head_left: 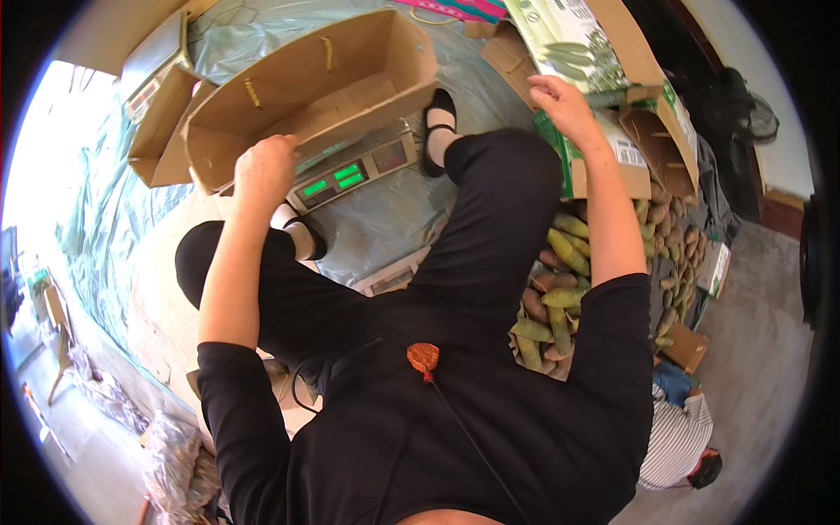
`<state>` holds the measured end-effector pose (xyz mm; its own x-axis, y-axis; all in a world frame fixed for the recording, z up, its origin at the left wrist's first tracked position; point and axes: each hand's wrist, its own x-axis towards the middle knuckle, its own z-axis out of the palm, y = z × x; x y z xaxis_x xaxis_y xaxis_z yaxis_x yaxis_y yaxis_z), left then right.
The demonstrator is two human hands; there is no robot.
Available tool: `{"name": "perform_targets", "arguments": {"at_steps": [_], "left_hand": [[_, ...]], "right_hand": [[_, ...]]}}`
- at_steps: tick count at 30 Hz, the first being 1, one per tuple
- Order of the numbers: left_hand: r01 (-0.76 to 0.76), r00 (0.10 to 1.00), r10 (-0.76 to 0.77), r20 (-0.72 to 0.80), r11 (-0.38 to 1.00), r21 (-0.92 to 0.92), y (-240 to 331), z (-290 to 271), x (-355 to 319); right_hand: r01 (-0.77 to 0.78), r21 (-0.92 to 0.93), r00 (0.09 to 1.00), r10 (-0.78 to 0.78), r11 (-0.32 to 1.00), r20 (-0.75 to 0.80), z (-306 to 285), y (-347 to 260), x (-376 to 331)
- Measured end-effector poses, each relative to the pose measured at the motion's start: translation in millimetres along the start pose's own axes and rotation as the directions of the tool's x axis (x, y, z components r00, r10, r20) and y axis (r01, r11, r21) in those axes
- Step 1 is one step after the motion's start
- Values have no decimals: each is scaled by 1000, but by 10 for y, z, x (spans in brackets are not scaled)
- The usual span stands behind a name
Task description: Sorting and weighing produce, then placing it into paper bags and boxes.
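A long open cardboard box [350,109] with rope handles sits on a digital scale [372,164] whose display glows green. My left hand [265,172] is closed over the box's near rim, at its left part; the fingertips are partly hidden. To the right, my right hand [567,109] reaches to a white and green printed carton [584,44]. Its fingers are curled at the carton's lower left edge, beside a brown flap [509,63]. The inside of the long box shows bare cardboard.
Green and reddish-brown tubers [560,302] lie heaped by my right knee. More open cartons [656,149] stand behind them. Another box [162,131] leans left of the long box. Plastic sheeting [367,232] covers the floor. A person in a striped shirt [678,442] is at lower right.
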<state>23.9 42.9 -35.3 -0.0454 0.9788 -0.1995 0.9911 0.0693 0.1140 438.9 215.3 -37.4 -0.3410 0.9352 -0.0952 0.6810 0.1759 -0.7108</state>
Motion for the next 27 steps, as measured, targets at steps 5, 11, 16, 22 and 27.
{"name": "perform_targets", "arguments": {"at_steps": [5,11,16,22,27], "left_hand": [[-32,999,32,-8,992,-126,38,-62,4],[-17,1000,20,21,989,-146,0,-64,18],[-16,999,21,44,994,-112,14,-5,35],[2,998,5,58,993,-119,-33,27,17],[20,997,-10,71,990,-140,0,46,63]], "right_hand": [[-168,-4,986,168,986,-13,374,969,-670],[-325,-160,941,336,932,46,949,1444,-1600],[-489,-304,829,544,818,132,1499,1810,-2320],[-589,-346,639,683,730,354,1916,1917,-2644],[-745,-9,659,739,666,137,2321,2241,-2599]]}}
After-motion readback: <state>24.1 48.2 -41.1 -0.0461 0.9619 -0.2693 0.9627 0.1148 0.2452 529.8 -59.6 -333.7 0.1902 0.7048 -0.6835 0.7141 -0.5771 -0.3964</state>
